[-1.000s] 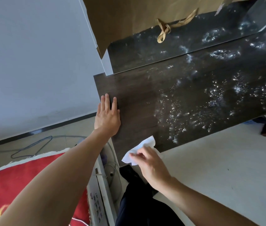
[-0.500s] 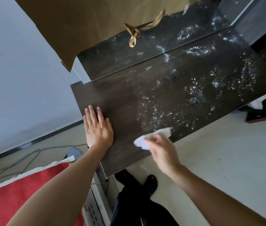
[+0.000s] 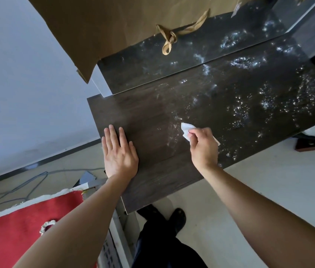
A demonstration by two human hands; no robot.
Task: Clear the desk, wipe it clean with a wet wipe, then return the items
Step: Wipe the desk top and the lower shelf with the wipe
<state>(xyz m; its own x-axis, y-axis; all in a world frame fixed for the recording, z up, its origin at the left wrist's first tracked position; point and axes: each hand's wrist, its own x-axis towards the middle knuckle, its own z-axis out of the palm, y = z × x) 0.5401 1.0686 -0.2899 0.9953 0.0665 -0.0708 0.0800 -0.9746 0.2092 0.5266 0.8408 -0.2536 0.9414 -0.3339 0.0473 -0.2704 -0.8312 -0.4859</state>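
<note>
The dark wooden desk point(image 3: 152, 117) runs from lower left to upper right, its right half speckled with shining wet droplets. My left hand point(image 3: 119, 153) lies flat on the desk's left end, fingers straight. My right hand point(image 3: 204, 146) pinches a crumpled white wet wipe point(image 3: 186, 129) and holds it against the desk top near the middle, at the edge of the wet patch. Part of the wipe pokes out behind my knuckles.
A brown paper bag point(image 3: 114, 22) with a knotted handle point(image 3: 170, 38) hangs over the raised back shelf point(image 3: 172, 64). A red cloth point(image 3: 17, 229) and a grey cable point(image 3: 23, 188) lie at the left on the floor. My dark shoes point(image 3: 179, 219) stand under the desk edge.
My right hand has moved with the wipe from the desk's near edge up onto the surface toward the middle. My left hand has stayed flat on the left end.
</note>
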